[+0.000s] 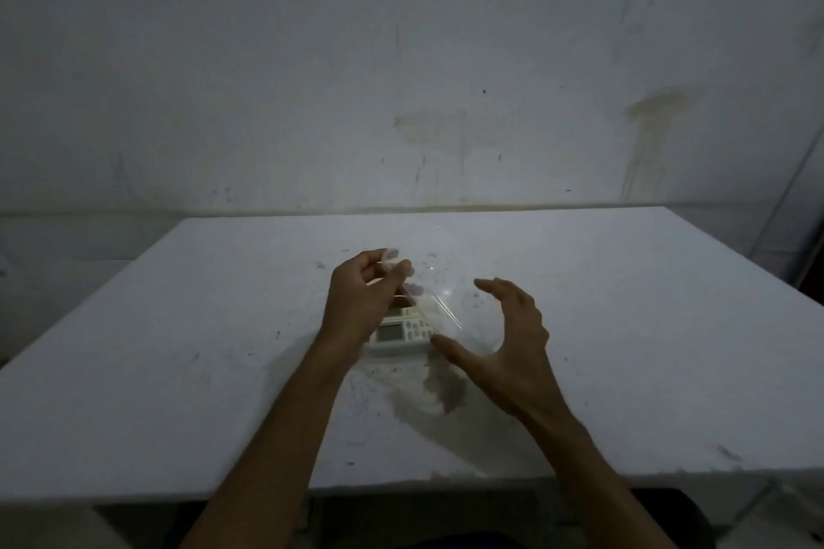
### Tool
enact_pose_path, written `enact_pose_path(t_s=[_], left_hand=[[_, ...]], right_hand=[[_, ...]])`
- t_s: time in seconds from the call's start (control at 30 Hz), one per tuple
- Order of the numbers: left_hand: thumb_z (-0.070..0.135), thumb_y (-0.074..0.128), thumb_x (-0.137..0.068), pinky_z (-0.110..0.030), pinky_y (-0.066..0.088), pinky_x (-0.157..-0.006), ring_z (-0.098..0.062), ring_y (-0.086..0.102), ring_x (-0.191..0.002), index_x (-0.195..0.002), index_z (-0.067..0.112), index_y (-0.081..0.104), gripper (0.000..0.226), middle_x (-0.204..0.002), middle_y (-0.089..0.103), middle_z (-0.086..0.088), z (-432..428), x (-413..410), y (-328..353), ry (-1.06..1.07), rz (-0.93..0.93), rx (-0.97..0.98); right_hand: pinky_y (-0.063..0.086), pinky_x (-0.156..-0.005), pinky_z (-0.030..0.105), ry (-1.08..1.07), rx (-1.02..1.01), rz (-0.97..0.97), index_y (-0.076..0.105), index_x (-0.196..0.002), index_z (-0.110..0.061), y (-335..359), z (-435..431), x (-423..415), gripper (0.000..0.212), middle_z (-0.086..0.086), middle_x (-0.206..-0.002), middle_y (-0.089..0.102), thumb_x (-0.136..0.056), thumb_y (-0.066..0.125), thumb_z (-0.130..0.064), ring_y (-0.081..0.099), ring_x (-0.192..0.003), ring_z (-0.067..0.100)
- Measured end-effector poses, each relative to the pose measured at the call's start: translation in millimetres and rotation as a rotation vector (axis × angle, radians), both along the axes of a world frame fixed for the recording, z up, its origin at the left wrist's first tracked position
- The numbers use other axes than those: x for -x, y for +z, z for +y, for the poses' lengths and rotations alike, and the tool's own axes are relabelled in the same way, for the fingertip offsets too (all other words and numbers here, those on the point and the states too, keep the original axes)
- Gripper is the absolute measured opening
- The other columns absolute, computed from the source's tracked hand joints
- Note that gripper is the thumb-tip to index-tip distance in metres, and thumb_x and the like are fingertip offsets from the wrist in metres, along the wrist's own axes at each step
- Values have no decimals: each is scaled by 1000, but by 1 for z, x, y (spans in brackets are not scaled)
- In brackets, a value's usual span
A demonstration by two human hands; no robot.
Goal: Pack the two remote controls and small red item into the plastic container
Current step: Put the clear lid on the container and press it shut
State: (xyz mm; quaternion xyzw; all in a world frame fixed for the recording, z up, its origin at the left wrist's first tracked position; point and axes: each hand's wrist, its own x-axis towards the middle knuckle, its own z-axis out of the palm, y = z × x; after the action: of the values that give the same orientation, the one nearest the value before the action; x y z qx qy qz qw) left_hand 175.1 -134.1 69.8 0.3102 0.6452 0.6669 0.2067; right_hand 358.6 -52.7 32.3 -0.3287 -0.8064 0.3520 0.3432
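Head view shows a white table pushed against a stained white wall, in dim light. Near the middle of the table lie two pale remote controls, side by side and touching, each with a small grey screen. The left hand is above them and covers their left ends. Its fingertips are curled together and pinch the edge of a clear plastic container, which is very hard to see; only thin bright lines of its rim and some reflections show. The container seems tilted over the remotes, but I cannot tell if it touches them or the table. The right hand is just to the right of the container, with thumb and fingers spread wide in a curved shape, and it holds nothing. A darker stain is on the table just in front of the remotes. The small red item I cannot find; a reddish trace under the left fingers is too blurred to name.
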Motion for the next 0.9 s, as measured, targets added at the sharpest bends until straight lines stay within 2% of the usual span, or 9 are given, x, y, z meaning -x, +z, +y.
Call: enact_pose_path(t_s=[0.1,0.17,0.23,0.3,0.37,0.47,0.63,0.73,0.9], left_hand=[[15,74,-94,-42,65,-75,-28,80,-83,-123,11,64,31,-90,81,-8,-19,7,-8,15,-117,-85],[13,73,-93,-37,64,-69,-29,80,-82,-119,10,63,28,-90,81,-10,-31,6,-12,30,-160,-123],[12,73,-93,-38,64,-69,-30,79,-83,-114,7,62,24,-91,80,-12,-44,4,-19,42,-165,-124],[13,73,-93,-44,63,-74,-34,77,-88,-105,8,66,15,-96,77,-17,-56,6,-26,5,-129,-107],[23,75,-87,-36,61,-70,-28,75,-87,-94,13,70,13,-95,76,-14,-69,14,-29,-104,-25,-55],[46,77,-84,-25,56,-62,-18,74,-78,-96,13,73,35,-91,78,-6,-74,32,-23,-164,93,55],[29,71,-97,-24,45,-43,-14,60,-52,-97,10,72,19,-68,75,-2,-48,75,-19,-29,135,214],[33,71,-97,-18,45,-44,-6,60,-45,-105,13,69,22,-61,75,-2,-37,81,-28,-5,215,329],[49,64,-97,-22,47,-51,-7,60,-48,-103,19,67,31,-62,70,2,-43,62,-56,209,503,349]], right_hand=[[44,-109,39,19,205,137,25,-154,-37,-3,-9,6,105,-4,-163,24,-67,62,-83,36,-142,17],[56,-77,16,5,398,283,30,-151,-37,-6,-15,10,81,2,-156,41,-83,58,-70,58,-120,9],[51,-57,8,-14,479,327,35,-149,-35,-13,-16,13,58,5,-133,64,-97,58,-46,70,-89,2],[53,-58,12,-18,458,318,39,-149,-33,-16,-11,16,51,4,-110,74,-102,58,-29,72,-80,2],[56,-63,17,3,446,310,45,-147,-31,-12,-2,19,47,3,-99,75,-102,58,-24,72,-75,4],[57,-70,27,62,342,194,50,-141,-30,0,20,31,41,-4,-86,77,-102,60,-28,70,-73,6],[46,-68,18,64,55,-63,52,-139,-25,12,54,65,44,-8,-83,71,-100,59,-42,66,-75,4],[39,-58,5,31,-84,-74,55,-139,-22,5,63,73,42,-8,-69,66,-100,58,-40,64,-63,0],[42,-60,8,29,-167,-88,61,-135,-24,-17,67,69,41,-7,-67,67,-98,59,-43,64,-63,3]])
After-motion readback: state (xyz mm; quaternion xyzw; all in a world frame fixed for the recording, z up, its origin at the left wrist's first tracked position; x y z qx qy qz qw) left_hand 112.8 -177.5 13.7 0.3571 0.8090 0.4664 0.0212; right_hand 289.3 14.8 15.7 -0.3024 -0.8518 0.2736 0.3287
